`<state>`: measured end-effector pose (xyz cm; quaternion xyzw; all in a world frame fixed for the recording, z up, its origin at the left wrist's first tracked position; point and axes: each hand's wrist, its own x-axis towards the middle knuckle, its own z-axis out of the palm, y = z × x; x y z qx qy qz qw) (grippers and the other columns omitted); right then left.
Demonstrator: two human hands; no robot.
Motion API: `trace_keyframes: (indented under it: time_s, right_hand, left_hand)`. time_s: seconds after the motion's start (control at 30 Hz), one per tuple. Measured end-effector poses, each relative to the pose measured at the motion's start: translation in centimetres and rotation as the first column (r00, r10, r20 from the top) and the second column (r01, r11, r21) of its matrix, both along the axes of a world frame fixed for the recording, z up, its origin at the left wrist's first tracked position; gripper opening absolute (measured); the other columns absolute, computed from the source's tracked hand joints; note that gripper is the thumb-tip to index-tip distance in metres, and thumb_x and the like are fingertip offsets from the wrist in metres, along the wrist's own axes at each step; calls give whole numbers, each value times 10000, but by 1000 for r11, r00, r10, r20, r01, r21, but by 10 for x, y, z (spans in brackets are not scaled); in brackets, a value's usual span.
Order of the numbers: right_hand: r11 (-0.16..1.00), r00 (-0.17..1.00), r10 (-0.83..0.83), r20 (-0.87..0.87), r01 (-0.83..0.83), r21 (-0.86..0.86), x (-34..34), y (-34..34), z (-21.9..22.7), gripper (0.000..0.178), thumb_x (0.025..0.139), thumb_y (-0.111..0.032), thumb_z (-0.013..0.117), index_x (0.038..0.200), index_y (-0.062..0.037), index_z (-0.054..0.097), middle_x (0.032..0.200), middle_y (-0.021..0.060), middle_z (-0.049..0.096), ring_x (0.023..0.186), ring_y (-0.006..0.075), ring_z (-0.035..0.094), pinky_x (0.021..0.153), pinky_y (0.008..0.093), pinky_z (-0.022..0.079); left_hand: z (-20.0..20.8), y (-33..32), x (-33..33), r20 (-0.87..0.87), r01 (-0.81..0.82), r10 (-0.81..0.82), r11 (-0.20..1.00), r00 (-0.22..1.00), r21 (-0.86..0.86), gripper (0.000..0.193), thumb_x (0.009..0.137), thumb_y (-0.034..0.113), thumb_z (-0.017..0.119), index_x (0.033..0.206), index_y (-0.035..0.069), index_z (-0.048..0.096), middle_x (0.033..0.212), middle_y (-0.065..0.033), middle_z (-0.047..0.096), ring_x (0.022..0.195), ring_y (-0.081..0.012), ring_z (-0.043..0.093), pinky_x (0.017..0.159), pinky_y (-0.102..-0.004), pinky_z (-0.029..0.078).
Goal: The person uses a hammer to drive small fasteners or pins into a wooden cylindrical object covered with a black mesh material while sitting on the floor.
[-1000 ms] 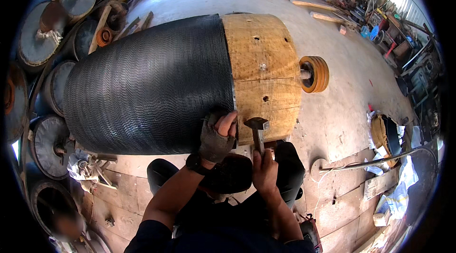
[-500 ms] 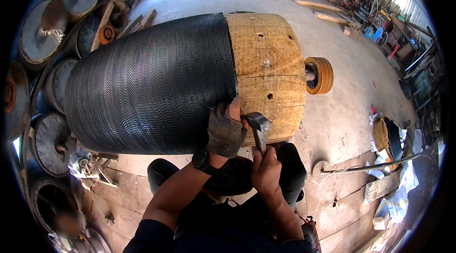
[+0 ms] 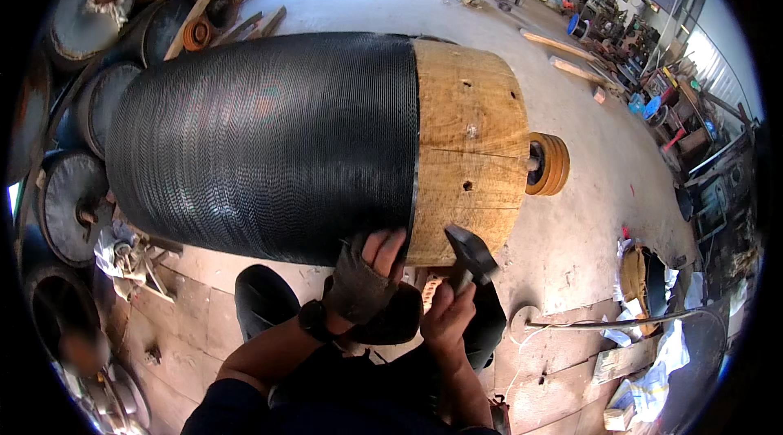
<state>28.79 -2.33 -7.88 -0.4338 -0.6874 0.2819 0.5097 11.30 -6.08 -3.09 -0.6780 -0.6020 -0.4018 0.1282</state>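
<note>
In front of me lies a large wooden roller, its bare yellow-brown end on the right. A black, finely ridged covering wraps the rest of it. My left hand, in a dark fingerless glove, rests against the covering's lower right edge with fingers curled; what they pinch, if anything, is hidden. My right hand is closed around the handle of a hammer. The hammer's dark head is raised beside the roller's wooden end, apart from my left hand.
A grooved pulley sticks out from the roller's right end. Metal-ended drums are stacked at the left. A metal bar on a round base lies at the right near scraps. Planks and machinery stand farther back.
The hammer has swung back, away from my left hand and to the right. My left fingers have curled down from the covering's edge. The whole view has shifted slightly.
</note>
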Motion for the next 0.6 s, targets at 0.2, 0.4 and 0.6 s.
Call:
trace_keyframes:
  time_s: [0.2,0.4,0.6]
  right_hand:
    - [997,981,77,176,-72,-36,-6,10,-11,255,981,-187,606,1105,25,537,797,312,641,755,510,651,592,500,535]
    - [977,936,89,340,-15,-214,-19,10,16,247,1013,-207,564,1006,38,538,765,296,622,752,510,634,576,477,498]
    - [993,1000,-5,24,7,-120,-16,-4,20,240,1032,-173,480,935,39,536,711,253,614,656,481,617,539,444,474]
  left_hand:
    - [-32,-39,21,12,156,-160,942,987,-297,220,864,272,660,935,65,640,1011,-134,627,929,-305,600,746,-461,489]
    - [-78,-40,26,-87,136,-150,979,985,-150,264,846,304,666,834,46,720,860,-130,677,834,-274,636,732,-451,503]
    - [-106,-29,30,-165,165,-207,958,964,-236,316,864,323,641,822,25,736,874,-161,711,875,-285,662,740,-416,527]
